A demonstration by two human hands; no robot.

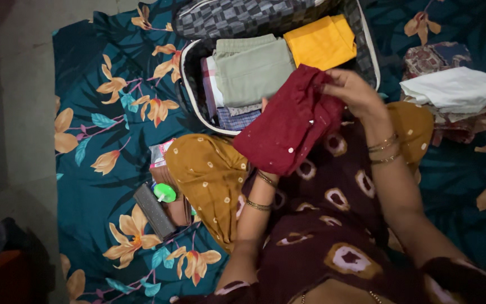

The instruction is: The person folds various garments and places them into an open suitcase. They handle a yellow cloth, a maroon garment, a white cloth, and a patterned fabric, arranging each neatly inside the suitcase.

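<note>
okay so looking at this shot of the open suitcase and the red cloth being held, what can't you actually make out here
Head view only:
- Left hand: hidden under the folded maroon cloth; only the wrist with bangles shows.
- Suitcase: its lid is cut off by the top edge.
- Clothes beneath the green garment: only their edges show.
- Dark bundle at bottom left: too dim to identify.
- Right hand: fingertips buried in the cloth.

The left hand (262, 147) is almost wholly hidden under the folded maroon cloth (288, 121), the suitcase (189, 84) is cut off by the top edge, and the dark heap (4, 264) at bottom left is unreadable.

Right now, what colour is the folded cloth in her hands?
Dark red cloth with small pale dots, seen in the head view.
</note>
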